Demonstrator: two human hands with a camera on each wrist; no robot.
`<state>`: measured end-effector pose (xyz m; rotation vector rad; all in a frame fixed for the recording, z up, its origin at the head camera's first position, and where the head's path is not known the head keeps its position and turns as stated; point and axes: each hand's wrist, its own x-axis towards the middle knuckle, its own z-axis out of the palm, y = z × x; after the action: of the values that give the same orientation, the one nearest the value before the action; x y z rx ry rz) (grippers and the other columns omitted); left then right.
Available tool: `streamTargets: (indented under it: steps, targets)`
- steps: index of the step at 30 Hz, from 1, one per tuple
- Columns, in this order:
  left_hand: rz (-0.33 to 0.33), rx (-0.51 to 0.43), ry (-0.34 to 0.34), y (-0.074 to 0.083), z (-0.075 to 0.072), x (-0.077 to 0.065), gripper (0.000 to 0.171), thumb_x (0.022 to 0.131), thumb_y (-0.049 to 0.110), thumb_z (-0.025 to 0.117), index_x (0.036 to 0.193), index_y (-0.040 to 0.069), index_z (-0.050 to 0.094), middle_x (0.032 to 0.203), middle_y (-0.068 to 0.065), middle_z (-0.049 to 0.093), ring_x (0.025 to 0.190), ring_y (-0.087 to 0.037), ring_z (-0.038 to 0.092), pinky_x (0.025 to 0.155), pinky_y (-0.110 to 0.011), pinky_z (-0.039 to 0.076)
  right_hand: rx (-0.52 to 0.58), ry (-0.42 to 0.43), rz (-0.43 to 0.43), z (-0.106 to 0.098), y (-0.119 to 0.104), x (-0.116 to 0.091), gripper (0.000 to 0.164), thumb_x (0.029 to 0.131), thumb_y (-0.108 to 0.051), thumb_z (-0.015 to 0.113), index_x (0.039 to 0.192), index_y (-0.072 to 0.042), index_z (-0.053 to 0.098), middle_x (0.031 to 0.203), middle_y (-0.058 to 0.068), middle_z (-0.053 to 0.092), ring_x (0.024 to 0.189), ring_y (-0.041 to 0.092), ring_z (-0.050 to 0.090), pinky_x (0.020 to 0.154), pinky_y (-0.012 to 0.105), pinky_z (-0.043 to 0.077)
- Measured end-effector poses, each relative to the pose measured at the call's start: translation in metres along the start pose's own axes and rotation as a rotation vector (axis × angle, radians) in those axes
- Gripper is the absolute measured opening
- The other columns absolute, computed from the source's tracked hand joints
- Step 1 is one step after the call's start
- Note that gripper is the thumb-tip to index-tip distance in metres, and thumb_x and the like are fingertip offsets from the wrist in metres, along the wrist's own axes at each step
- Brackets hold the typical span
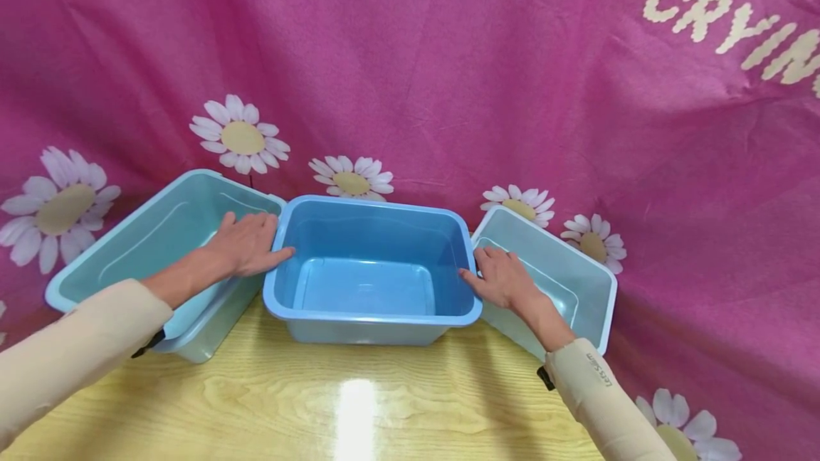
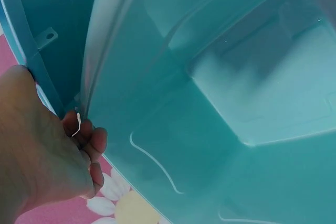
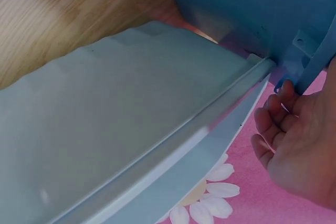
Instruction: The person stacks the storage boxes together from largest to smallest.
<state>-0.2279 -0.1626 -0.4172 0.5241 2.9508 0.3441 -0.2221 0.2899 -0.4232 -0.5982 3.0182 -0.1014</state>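
A blue plastic bin (image 1: 378,319) stands upright in the middle of the table, between two other bins. My left hand (image 1: 248,242) grips its left rim, thumb over the inside edge. On the opposite side my right hand (image 1: 502,277) holds the right rim, again with the thumb inside. Both wrist views show fingers curled beneath the rim, near a small tab (image 2: 48,37) on the left side and another tab (image 3: 304,43) on the right. The blue bin has nothing in it.
A teal bin (image 1: 128,219) sits angled at the left, close against the blue one. To the right, a pale grey-blue bin (image 1: 544,247) is angled the other way. Behind them hangs a pink cloth (image 1: 410,77) with daisies, above the wooden table (image 1: 269,404).
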Motion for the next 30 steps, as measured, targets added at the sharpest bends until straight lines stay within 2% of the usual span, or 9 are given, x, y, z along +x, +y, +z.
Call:
streamTargets:
  steps: [4, 10, 17, 23, 30]
  targets:
    - [0.018, 0.018, -0.012, 0.001, -0.003, 0.001, 0.051, 0.090, 0.041, 0.063, 0.115, -0.001, 0.051, 0.092, -0.012, 0.054, 0.090, -0.030, 0.055, 0.076, -0.050, 0.036, -0.002, -0.005, -0.007, 0.000, 0.001, 0.000, 0.034, 0.095, -0.040, 0.054, 0.099, -0.006, 0.057, 0.085, 0.005, 0.054, 0.085, 0.028, 0.056, 0.083, 0.051, 0.041]
    - [0.015, 0.019, -0.017, 0.002, -0.003, 0.000, 0.052, 0.092, 0.040, 0.062, 0.118, -0.003, 0.049, 0.095, -0.014, 0.055, 0.093, -0.032, 0.055, 0.077, -0.051, 0.036, -0.005, -0.028, 0.000, -0.001, -0.003, -0.001, 0.039, 0.094, -0.040, 0.054, 0.104, -0.003, 0.057, 0.089, 0.008, 0.057, 0.090, 0.031, 0.057, 0.087, 0.054, 0.042]
    - [0.027, 0.032, 0.006, 0.000, 0.002, 0.000, 0.054, 0.090, 0.045, 0.063, 0.114, -0.001, 0.050, 0.092, -0.012, 0.053, 0.090, -0.030, 0.055, 0.075, -0.049, 0.038, -0.017, -0.035, 0.006, 0.000, -0.007, -0.006, 0.044, 0.093, -0.048, 0.057, 0.099, -0.004, 0.056, 0.081, 0.004, 0.053, 0.087, 0.027, 0.057, 0.087, 0.054, 0.041]
    - [0.046, 0.034, 0.010, 0.000, 0.002, 0.000, 0.046, 0.090, 0.037, 0.062, 0.110, -0.002, 0.049, 0.087, -0.011, 0.050, 0.084, -0.028, 0.052, 0.072, -0.046, 0.040, 0.003, -0.022, 0.008, 0.002, -0.008, -0.009, 0.040, 0.092, -0.037, 0.057, 0.107, 0.000, 0.055, 0.091, 0.010, 0.056, 0.092, 0.031, 0.055, 0.089, 0.055, 0.040]
    - [0.046, 0.025, 0.008, 0.001, 0.003, 0.002, 0.042, 0.091, 0.034, 0.062, 0.108, -0.002, 0.050, 0.085, -0.011, 0.050, 0.082, -0.028, 0.053, 0.071, -0.045, 0.042, 0.023, -0.002, 0.005, 0.003, -0.010, -0.010, 0.032, 0.094, -0.031, 0.053, 0.101, 0.000, 0.052, 0.089, 0.011, 0.054, 0.092, 0.033, 0.053, 0.090, 0.056, 0.037]
